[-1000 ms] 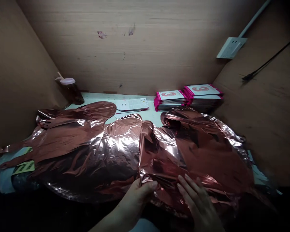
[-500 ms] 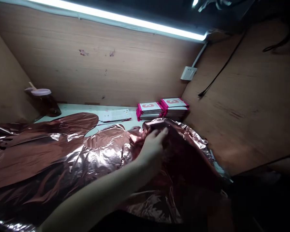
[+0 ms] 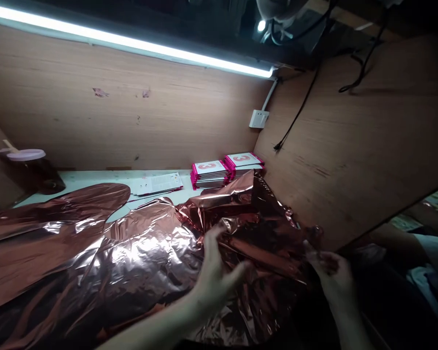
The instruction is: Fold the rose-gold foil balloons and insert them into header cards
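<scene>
Large rose-gold foil balloons [image 3: 138,248] lie deflated and overlapping across the pale table [image 3: 105,177]. My left hand [image 3: 217,270] hovers open over the folded balloon at the right, fingers spread and just above the foil. My right hand [image 3: 330,277] is closed on the crumpled right edge of that same foil sheet [image 3: 263,228], close to the wooden side wall. Part of the sheet stands up in a raised fold in front of the pink packs.
Two stacks of pink packs printed with a "3" [image 3: 224,170] sit at the back by the right wall. A white leaflet [image 3: 156,183] lies beside them. A dark cup with a pink lid [image 3: 34,170] stands at the far left. Another person's arm [image 3: 405,238] shows at right.
The view has swung right and up. My left hand drew back from the far fold toward me and opened. My right hand came into view gripping the foil's right edge, lifting it.
</scene>
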Demonstrator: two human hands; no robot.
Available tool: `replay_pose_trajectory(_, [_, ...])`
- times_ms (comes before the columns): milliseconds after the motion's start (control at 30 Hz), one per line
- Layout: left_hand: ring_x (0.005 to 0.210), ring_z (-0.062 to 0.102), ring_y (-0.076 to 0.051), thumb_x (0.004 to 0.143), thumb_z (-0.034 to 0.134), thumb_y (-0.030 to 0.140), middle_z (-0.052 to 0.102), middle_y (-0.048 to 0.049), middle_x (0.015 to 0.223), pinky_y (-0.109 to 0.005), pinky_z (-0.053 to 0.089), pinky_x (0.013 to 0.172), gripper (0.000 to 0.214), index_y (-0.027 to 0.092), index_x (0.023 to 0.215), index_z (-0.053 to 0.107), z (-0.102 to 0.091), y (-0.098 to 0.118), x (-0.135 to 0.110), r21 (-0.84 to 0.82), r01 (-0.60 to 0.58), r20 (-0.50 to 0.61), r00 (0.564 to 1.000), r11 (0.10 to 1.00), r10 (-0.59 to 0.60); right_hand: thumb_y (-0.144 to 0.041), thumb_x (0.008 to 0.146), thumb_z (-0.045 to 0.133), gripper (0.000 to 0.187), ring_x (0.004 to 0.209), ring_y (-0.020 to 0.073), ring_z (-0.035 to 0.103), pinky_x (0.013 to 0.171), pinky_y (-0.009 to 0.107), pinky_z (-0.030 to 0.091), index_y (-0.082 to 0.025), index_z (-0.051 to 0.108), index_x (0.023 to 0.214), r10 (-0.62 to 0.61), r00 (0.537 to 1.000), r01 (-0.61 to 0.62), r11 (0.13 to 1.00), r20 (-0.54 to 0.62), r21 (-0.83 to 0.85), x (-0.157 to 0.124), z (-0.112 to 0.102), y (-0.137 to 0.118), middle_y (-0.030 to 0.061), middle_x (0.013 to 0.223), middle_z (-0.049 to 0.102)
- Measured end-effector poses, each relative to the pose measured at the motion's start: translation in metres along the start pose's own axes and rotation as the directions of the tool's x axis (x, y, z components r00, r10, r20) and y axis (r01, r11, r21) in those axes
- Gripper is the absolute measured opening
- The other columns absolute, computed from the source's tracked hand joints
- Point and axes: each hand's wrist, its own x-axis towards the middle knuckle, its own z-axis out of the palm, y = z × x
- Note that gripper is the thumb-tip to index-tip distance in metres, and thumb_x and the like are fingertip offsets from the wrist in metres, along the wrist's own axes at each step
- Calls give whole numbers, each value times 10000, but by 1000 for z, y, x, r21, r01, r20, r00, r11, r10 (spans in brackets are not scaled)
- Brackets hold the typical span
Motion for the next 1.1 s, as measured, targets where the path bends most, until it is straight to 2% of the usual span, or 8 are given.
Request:
replay_pose_trajectory(100, [1483, 117, -348, 706, 774, 488, 165, -174, 1599, -564, 78, 1198, 960, 203, 1463, 258, -22, 3, 72, 531, -271, -109, 918, 803, 382, -696, 550, 760, 634, 761, 209, 571, 653, 360, 518, -178, 606, 882, -116, 983, 123, 991, 141, -44, 14, 21, -15, 77, 922, 587])
replay_pose_trajectory(300, [1394, 286, -424, 614, 856, 339, 345, -205, 1524, -663, 29, 1117, 1021, 147, 1465, 326, -18, -1, 176, 791, -307, 217, 949, 529, 227, -614, 772, 637, 413, 779, 220, 570, 724, 379, 509, -207, 628, 838, -290, 899, 286, 956, 328, 62, -44, 80, -66, 71, 876, 587])
replay_pose_trajectory(533, [1265, 496, -330, 824, 714, 268, 560, -127, 1316, -632, 289, 1095, 459, 114, 1233, 576, 11, -22, 199, 752, -273, 146, 957, 600, 252, -444, 895, 547, 258, 613, 163, 546, 562, 272, 431, -234, 609, 757, -368, 768, 211, 918, 524, 335, -176, 110, -82, 12, 731, 557])
replay_pose_trajectory(633, [1061, 634, -242, 891, 622, 243, 683, -64, 994, -552, 421, 1019, 174, 94, 969, 670, 11, -12, 207, 665, -316, 169, 946, 677, 276, -467, 859, 583, 270, 640, 172, 556, 590, 278, 428, -232, 617, 731, -347, 775, 137, 908, 529, 396, -193, 120, -67, 13, 717, 552])
replay_pose_trajectory(700, [946, 667, -212, 929, 539, 267, 684, -36, 829, -495, 433, 983, 262, 66, 844, 684, 1, 6, 204, 571, -373, 196, 927, 732, 320, -507, 852, 595, 299, 671, 185, 581, 619, 288, 453, -227, 646, 763, -225, 789, -40, 910, 572, 412, -191, 124, -60, 24, 718, 585])
replay_pose_trajectory(867, [885, 648, -176, 868, 622, 417, 696, -36, 874, -339, 493, 851, 307, 119, 859, 693, -83, 63, 161, 274, -519, 195, 855, 810, 481, -645, 784, 636, 457, 764, 229, 658, 694, 347, 534, -210, 695, 909, 126, 641, -554, 759, 757, 342, -166, 127, -59, 64, 814, 696])
replay_pose_trajectory(1000, [812, 635, -158, 722, 790, 487, 682, -11, 730, -306, 495, 771, 329, 174, 706, 688, -183, 93, 128, -113, -690, 49, 715, 715, 698, -652, 551, 810, 576, 800, 238, 682, 756, 352, 541, -189, 704, 876, 241, 625, -649, 688, 742, 323, -150, 137, -68, 77, 866, 725])
replay_pose_trajectory(1100, [736, 624, -102, 749, 762, 512, 664, 71, 669, -278, 485, 770, 318, 221, 673, 656, -254, 103, 119, -179, -738, -113, 672, 650, 732, -661, 495, 823, 601, 715, 230, 684, 695, 354, 544, -191, 672, 838, 289, 600, -701, 638, 746, 317, -138, 144, -75, 61, 778, 717])
